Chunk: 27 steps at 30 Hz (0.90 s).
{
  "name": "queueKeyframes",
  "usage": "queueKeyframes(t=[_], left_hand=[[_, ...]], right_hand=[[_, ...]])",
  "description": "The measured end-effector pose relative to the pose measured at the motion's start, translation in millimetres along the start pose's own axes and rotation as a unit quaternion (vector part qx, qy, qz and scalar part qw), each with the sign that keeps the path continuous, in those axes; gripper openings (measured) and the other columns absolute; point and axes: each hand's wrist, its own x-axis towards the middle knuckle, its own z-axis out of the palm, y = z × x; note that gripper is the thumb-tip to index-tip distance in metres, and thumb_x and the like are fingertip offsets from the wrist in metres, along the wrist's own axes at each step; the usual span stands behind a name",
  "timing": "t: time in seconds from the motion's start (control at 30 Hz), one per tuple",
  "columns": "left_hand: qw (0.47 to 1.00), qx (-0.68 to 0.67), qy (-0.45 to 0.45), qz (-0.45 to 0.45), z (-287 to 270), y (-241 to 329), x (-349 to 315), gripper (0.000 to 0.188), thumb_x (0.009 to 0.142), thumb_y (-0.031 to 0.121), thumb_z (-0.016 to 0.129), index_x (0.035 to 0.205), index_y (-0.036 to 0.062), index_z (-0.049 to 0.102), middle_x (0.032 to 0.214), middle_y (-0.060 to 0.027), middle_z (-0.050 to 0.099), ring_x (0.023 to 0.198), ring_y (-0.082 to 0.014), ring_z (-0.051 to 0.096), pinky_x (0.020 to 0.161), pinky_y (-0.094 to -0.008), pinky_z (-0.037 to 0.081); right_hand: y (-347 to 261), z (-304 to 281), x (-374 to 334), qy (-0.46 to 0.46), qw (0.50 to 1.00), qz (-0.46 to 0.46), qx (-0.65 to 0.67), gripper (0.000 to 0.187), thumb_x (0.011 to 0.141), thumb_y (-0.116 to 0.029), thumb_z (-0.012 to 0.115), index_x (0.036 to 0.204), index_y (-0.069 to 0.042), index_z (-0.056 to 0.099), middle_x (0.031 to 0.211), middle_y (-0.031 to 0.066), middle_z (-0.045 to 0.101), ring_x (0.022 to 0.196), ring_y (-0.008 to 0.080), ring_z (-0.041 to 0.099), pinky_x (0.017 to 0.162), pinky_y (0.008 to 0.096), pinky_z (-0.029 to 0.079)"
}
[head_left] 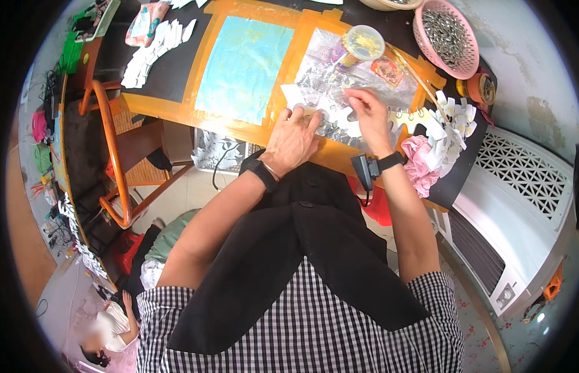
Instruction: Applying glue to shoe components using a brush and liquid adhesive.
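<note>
Your bench (177,68) fills the upper part of the view, dark on top with orange tape framing its panels. Take the silver foil sheet (364,87) as your landmark: it lies taped to the bench straight ahead of you. Left of the foil sheet sits a pale blue sheet (243,65) in its own tape frame, and further left a fan of white paper pieces (149,53). Beyond the foil sheet, toward the far right corner, stands a pink basket (448,37) (full of small metal parts). At the foil sheet's far edge is a small round tub (362,42) with a clear lid and yellow contents. Right of the foil sheet a heap of white cutouts (451,124) trails off the bench edge, with a pink cloth (420,163) just below it.

Your left hand (291,142) rests on the foil sheet's near edge, fingers pressed flat on a white paper cutout (330,115). Your right hand (368,115) has its fingers pinched closed on the same cutout, just right of the left hand.
</note>
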Motion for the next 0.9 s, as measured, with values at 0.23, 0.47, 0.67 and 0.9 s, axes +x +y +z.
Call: queueKeyframes(t=[0.23, 0.47, 0.67, 0.9], left_hand=[[0.998, 0.059, 0.024, 0.012, 5, 5, 3, 0.057, 0.079, 0.02, 0.069, 0.133, 0.0102, 0.057, 0.098, -0.0046, 0.072, 0.097, -0.023, 0.055, 0.083, -0.0382, 0.038], [0.991, 0.129, 0.031, -0.032, 9, 26, 9, 0.047, 0.082, 0.014, 0.063, 0.128, 0.008, 0.059, 0.123, -0.0033, 0.067, 0.102, -0.0235, 0.056, 0.083, -0.0388, 0.04], [0.982, 0.174, 0.023, -0.063, 17, 38, 7, 0.046, 0.086, 0.013, 0.057, 0.132, 0.0057, 0.057, 0.126, -0.0046, 0.06, 0.104, -0.023, 0.053, 0.084, -0.0372, 0.04], [0.98, 0.187, 0.014, -0.071, 24, 41, 4, 0.05, 0.089, 0.013, 0.055, 0.138, 0.0047, 0.052, 0.126, -0.006, 0.056, 0.106, -0.0212, 0.053, 0.084, -0.035, 0.041]], right_hand=[[8, -14, -37, -0.143, 0.911, -0.186, -0.34, 0.054, 0.077, 0.004, 0.058, 0.128, -0.012, 0.065, 0.137, 0.0147, 0.051, 0.131, 0.036, 0.042, 0.107, 0.0519, 0.036], [3, -2, -45, -0.15, 0.845, -0.246, -0.452, 0.054, 0.087, -0.007, 0.05, 0.141, -0.002, 0.05, 0.155, 0.0229, 0.034, 0.149, 0.0384, 0.022, 0.121, 0.0568, 0.017], [4, -4, -36, -0.181, 0.84, -0.238, -0.452, 0.057, 0.084, -0.002, 0.054, 0.14, -0.006, 0.054, 0.157, 0.0221, 0.032, 0.151, 0.0399, 0.017, 0.122, 0.0571, 0.013], [26, -12, -29, -0.174, 0.953, -0.127, -0.215, 0.073, 0.066, 0.016, 0.053, 0.129, -0.018, 0.068, 0.156, 0.0183, 0.034, 0.149, 0.0416, 0.017, 0.123, 0.0498, 0.016]])
